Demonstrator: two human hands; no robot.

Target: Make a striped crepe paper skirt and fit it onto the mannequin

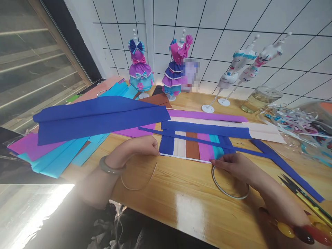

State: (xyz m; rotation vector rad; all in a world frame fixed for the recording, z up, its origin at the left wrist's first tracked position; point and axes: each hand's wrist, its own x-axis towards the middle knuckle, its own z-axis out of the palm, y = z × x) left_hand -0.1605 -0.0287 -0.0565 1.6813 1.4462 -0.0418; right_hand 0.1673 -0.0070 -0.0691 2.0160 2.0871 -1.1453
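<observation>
Pinching a thin, straight white strip (185, 158), the left hand (148, 145) and right hand (229, 163) span glossy wooden table (160, 193)

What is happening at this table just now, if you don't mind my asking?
A person's left hand and right hand hold a thin white strip stretched between them, along the near ends of several coloured strips on the wooden table. Behind, two small dress forms stand in ruffled outfits.
</observation>
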